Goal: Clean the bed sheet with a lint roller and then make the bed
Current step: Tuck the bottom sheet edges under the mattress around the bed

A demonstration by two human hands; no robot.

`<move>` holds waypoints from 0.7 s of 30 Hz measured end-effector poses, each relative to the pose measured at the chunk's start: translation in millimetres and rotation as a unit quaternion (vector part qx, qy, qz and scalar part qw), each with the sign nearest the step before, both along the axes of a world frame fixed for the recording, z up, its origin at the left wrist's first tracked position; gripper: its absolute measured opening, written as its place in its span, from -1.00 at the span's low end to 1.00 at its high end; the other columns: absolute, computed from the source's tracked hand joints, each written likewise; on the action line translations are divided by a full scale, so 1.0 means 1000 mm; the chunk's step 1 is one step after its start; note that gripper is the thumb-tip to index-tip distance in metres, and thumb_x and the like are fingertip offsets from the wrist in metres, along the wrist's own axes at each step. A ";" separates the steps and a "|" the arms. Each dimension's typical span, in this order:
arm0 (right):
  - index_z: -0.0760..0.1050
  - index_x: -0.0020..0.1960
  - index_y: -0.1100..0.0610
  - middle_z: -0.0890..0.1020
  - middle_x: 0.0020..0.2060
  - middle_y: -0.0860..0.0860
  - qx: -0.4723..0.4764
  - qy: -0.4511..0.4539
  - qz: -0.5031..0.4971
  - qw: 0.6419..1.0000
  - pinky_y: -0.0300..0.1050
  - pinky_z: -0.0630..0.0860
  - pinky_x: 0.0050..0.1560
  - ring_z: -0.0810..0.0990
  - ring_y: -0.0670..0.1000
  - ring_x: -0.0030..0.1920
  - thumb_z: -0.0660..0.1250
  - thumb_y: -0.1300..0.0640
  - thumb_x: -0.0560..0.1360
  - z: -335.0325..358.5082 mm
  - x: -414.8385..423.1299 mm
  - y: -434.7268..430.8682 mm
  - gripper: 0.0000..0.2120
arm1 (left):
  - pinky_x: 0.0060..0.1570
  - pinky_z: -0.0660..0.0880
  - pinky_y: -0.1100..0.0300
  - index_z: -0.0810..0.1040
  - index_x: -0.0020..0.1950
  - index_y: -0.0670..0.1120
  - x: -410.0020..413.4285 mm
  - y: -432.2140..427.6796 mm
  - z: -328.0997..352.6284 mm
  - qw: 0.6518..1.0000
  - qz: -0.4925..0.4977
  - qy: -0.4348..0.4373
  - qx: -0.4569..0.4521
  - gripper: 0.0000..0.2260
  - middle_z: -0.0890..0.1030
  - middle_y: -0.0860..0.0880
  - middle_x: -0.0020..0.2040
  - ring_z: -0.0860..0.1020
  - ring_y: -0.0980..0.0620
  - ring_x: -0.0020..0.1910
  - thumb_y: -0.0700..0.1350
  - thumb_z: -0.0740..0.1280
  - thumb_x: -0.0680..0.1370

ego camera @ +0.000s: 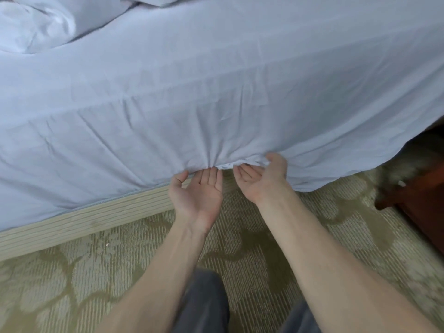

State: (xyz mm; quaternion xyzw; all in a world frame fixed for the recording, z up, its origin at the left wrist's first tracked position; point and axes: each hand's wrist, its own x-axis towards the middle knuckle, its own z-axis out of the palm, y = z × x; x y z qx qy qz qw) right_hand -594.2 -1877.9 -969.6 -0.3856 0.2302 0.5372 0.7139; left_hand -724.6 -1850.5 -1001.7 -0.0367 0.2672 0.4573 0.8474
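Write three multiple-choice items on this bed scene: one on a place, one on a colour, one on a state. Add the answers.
1. Where does the bunched bedding lie?
A. on the floor
B. on the bed, far left
C. on a chair

2. What colour is the carpet?
A. red
B. black
C. green and beige

3. How are the left hand and right hand turned?
A. palms up
B. palms down
C. closed fists

Answers:
1 B, it is heaped on the sheet at the upper left.
2 C, a leafy green-beige pattern shows.
3 A, both palms face up at the sheet's gathered lower edge.
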 end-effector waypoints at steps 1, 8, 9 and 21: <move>0.46 0.23 0.34 0.54 0.13 0.28 0.034 0.013 0.006 0.999 0.08 0.54 0.28 0.56 0.20 0.21 0.26 -0.04 0.56 0.004 0.009 -0.004 -0.54 | 0.52 0.30 -0.06 0.33 0.52 -0.30 0.003 0.002 -0.001 1.000 -0.001 -0.017 0.002 -0.40 0.43 -0.22 0.49 0.42 -0.16 0.48 -0.12 0.26 0.50; 0.45 0.37 0.28 0.56 0.27 0.21 0.156 0.051 0.063 0.984 0.00 0.35 0.44 0.50 0.14 0.34 0.25 -0.22 0.44 -0.007 0.031 0.002 -0.30 | 0.47 0.36 0.01 0.48 0.32 -0.23 0.018 0.016 -0.007 0.998 -0.006 -0.063 0.018 -0.62 0.54 -0.12 0.39 0.53 -0.08 0.37 -0.08 0.19 0.56; 0.44 0.38 0.27 0.55 0.30 0.21 0.163 0.054 0.070 0.983 0.02 0.29 0.48 0.48 0.15 0.36 0.24 -0.22 0.43 -0.009 0.033 0.004 -0.29 | 0.48 0.34 0.01 0.48 0.30 -0.20 0.019 0.018 -0.008 0.998 -0.011 -0.058 0.020 -0.62 0.54 -0.11 0.39 0.53 -0.08 0.37 -0.07 0.20 0.53; 0.47 0.35 0.33 0.59 0.24 0.30 0.168 0.043 0.188 0.967 0.13 0.35 0.45 0.51 0.26 0.33 0.19 -0.18 0.44 -0.020 0.070 0.009 -0.31 | 0.49 0.34 -0.04 0.43 0.42 -0.23 0.039 0.008 -0.001 0.996 0.055 0.071 0.019 -0.54 0.57 -0.17 0.37 0.55 -0.13 0.36 -0.08 0.18 0.55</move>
